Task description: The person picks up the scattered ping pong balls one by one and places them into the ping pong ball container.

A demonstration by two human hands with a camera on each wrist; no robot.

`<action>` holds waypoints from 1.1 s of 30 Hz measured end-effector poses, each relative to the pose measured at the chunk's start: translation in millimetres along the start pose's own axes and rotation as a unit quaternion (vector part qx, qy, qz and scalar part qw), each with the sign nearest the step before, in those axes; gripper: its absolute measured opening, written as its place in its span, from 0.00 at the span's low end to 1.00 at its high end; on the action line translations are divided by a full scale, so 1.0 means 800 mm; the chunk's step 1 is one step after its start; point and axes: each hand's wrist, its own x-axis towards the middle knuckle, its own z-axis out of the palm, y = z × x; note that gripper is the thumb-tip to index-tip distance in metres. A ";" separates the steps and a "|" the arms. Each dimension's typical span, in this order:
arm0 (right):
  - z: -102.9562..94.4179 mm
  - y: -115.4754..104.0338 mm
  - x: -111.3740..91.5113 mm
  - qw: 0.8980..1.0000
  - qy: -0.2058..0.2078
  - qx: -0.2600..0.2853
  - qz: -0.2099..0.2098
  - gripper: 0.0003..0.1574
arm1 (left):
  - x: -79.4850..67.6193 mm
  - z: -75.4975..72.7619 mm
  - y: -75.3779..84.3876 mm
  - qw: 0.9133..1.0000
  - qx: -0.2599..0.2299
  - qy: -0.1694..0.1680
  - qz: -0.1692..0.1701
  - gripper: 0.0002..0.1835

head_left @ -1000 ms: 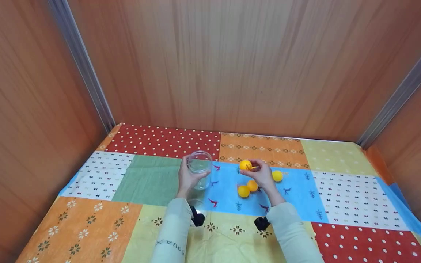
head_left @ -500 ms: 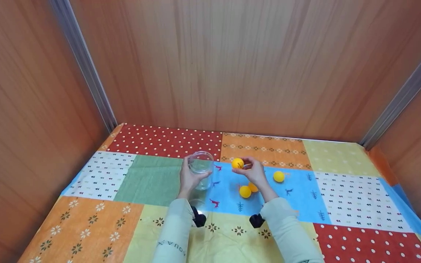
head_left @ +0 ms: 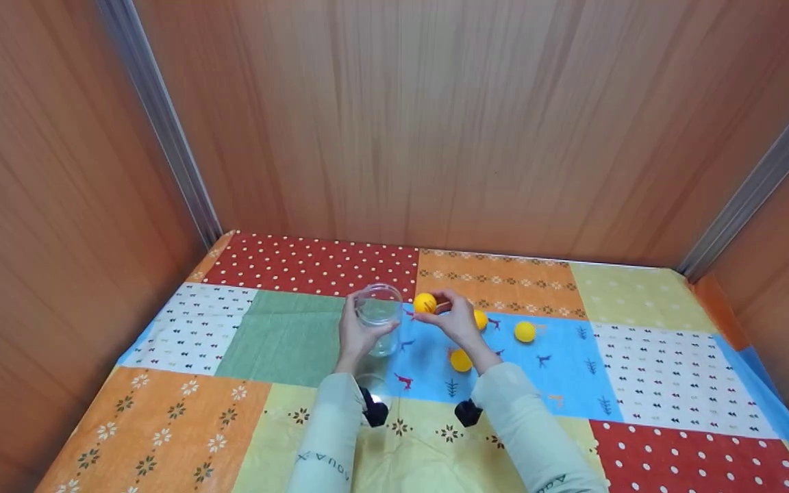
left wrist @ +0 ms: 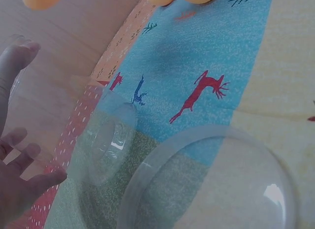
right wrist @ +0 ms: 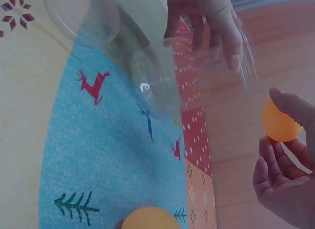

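Clear plastic jar [head_left: 379, 313], left hand [head_left: 358, 337] clamped round it; orange ping-pong ball [head_left: 424, 303] pinched by right hand [head_left: 458, 320] just beside it, short of the far edge of the table [head_left: 285, 335]. Possible fault: smooth ball slips pinch or clips jar.

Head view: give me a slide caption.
Left fingers grip a clear jar while right fingers pinch a yellow-orange ball beside it.

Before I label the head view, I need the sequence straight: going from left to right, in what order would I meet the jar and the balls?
Clear jar, pinched ping-pong ball, front ping-pong ball, partly hidden ping-pong ball, rightmost ping-pong ball.
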 end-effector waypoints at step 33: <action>0.051 -0.034 0.014 0.995 -0.011 -0.022 -0.095 0.26 | 0.001 0.000 -0.001 1.000 0.003 0.002 0.028 0.37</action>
